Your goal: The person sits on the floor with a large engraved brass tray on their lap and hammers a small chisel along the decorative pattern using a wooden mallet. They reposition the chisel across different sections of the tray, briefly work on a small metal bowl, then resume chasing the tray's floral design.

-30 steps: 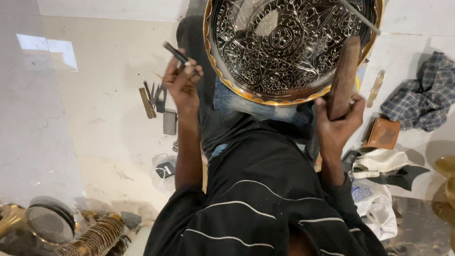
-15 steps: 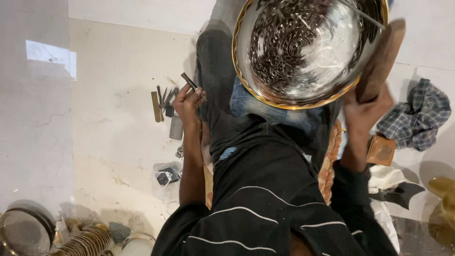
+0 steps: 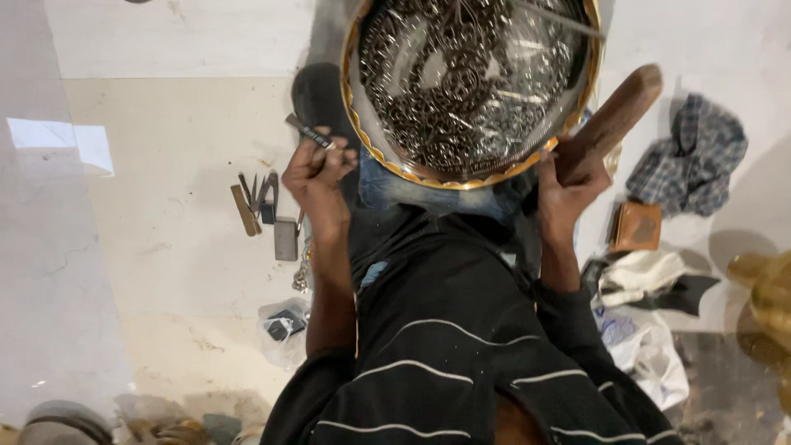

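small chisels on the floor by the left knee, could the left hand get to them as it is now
Probably yes, though not empty: the left hand is closed around a thin metal punch. The chisels lie on bare floor just beside that forearm, with nothing between them.

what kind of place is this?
Likely a metal-engraving craft workshop, worked seated on the floor. An ornate round tray rests on the lap, the left hand holds a chisel, the right hand a wooden mallet, and spare tools lie on the floor.
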The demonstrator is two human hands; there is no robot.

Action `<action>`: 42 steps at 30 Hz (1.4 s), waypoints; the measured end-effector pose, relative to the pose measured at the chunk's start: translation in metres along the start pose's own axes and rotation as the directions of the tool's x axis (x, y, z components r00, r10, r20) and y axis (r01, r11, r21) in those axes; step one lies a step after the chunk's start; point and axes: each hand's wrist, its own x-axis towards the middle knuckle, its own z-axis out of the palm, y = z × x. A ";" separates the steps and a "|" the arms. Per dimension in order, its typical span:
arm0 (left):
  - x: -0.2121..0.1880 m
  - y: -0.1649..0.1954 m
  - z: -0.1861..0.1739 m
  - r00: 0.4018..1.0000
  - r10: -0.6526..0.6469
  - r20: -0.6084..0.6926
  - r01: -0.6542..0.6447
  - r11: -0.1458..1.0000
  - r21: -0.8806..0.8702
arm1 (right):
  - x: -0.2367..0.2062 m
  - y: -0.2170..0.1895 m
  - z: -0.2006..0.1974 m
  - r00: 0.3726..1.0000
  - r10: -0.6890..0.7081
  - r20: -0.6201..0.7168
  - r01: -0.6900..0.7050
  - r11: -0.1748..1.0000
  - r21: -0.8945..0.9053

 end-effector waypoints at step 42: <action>-0.021 -0.092 0.132 0.796 -0.128 0.592 -0.125 0.922 0.367 | 0.131 -0.153 -0.085 0.518 0.240 0.821 0.584 0.601 -0.545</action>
